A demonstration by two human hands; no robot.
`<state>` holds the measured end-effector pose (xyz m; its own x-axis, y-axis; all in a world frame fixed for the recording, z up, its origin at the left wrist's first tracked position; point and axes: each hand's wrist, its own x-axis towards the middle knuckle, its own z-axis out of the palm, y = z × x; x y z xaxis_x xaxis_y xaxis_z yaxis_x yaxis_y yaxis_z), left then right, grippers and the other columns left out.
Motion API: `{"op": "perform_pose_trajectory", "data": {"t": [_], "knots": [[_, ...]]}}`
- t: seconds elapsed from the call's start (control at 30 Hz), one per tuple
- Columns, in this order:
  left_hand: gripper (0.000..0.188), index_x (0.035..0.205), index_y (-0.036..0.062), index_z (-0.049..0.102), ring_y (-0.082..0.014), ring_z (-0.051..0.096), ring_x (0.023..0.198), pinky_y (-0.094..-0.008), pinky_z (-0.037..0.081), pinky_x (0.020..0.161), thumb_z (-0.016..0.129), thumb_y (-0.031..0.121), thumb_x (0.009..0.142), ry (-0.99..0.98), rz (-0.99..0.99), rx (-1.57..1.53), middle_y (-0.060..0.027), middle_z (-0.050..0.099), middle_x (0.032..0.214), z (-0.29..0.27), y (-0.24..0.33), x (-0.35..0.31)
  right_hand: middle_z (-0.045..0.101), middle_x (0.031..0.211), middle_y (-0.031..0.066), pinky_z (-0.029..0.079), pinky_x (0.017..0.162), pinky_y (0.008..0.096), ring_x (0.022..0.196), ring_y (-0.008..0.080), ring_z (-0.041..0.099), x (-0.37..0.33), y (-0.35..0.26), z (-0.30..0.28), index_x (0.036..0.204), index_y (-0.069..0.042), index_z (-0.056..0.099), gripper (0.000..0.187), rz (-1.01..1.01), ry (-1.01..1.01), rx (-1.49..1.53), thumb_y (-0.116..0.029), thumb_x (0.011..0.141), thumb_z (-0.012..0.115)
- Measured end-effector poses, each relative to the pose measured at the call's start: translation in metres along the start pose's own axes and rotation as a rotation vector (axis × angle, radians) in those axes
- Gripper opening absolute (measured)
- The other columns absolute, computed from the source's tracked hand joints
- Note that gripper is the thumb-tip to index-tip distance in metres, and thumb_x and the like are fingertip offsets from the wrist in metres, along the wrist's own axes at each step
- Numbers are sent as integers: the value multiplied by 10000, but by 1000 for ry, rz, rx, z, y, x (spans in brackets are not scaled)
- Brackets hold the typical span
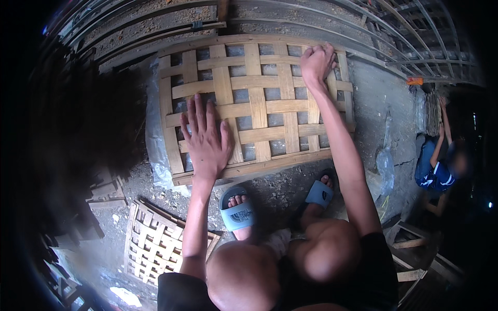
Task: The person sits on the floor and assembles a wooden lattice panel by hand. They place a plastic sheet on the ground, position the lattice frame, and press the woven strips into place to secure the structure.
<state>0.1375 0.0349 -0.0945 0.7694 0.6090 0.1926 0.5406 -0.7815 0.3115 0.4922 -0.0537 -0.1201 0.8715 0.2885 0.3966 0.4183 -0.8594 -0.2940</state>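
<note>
A large woven bamboo panel (253, 106), with wide pale slats crossing in an open lattice and a flat rim, lies in front of my feet. My left hand (207, 140) rests flat on its near left part, fingers spread and pointing away from me. At the far right corner, my right hand (317, 63) has its fingers curled onto the slats beside the rim; the fingertips are partly hidden. Clear plastic sheeting (157, 129) shows along the left edge of the panel.
A smaller woven panel (153, 241) lies at lower left. Slatted rails (290, 28) run behind the large panel. On the right, a co-worker (438, 160) squats by a stack of slats (433, 114). Wooden frames (410, 243) stand at lower right. A dark blurred mass fills the left.
</note>
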Motion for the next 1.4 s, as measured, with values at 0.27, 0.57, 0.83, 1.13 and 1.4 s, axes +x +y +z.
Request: {"op": "perform_pose_trajectory", "data": {"t": [0.27, 0.57, 0.83, 1.13, 1.4], "knots": [[632, 1565, -27, 461, -401, 213, 1635, -595, 127, 1317, 451, 359, 1064, -6, -14, -43, -247, 267, 1741, -1, 1, 0, 635, 1376, 166, 340, 1148, 700, 1405, 348, 531, 11, 25, 13, 842, -85, 814, 137, -34, 57, 150, -174, 920, 746], [606, 1564, -4, 461, -400, 231, 1629, -591, 148, 1308, 448, 357, 1077, 22, -17, -30, -238, 301, 1726, -1, -4, -5, 550, 1426, 193, 331, 1158, 623, 1404, 344, 497, 11, 12, 8, 784, -54, 779, 180, 28, 11, 58, -158, 924, 731], [611, 1553, -28, 484, -401, 229, 1634, -592, 143, 1313, 437, 346, 1073, 48, 21, -37, -243, 309, 1728, -3, -2, 0, 510, 1421, 233, 340, 1150, 602, 1297, 405, 559, 17, -9, -15, 981, 38, 806, 178, -262, -199, -417, -85, 916, 695], [605, 1593, -19, 452, -379, 197, 1647, -575, 138, 1319, 384, 372, 1136, 70, 67, 0, -213, 287, 1750, 5, -5, -2, 613, 1255, 254, 433, 1100, 571, 1259, 434, 566, -21, 116, -99, 1026, 77, 704, 261, -22, -103, -103, -163, 1006, 605], [611, 1622, 7, 417, -381, 207, 1645, -566, 144, 1318, 379, 379, 1138, 96, 89, 10, -214, 285, 1751, 10, -4, -7, 670, 1376, 256, 510, 1094, 540, 1299, 415, 637, -143, 389, -263, 1289, 23, 678, 490, 716, -221, -732, -323, 950, 748]]}}
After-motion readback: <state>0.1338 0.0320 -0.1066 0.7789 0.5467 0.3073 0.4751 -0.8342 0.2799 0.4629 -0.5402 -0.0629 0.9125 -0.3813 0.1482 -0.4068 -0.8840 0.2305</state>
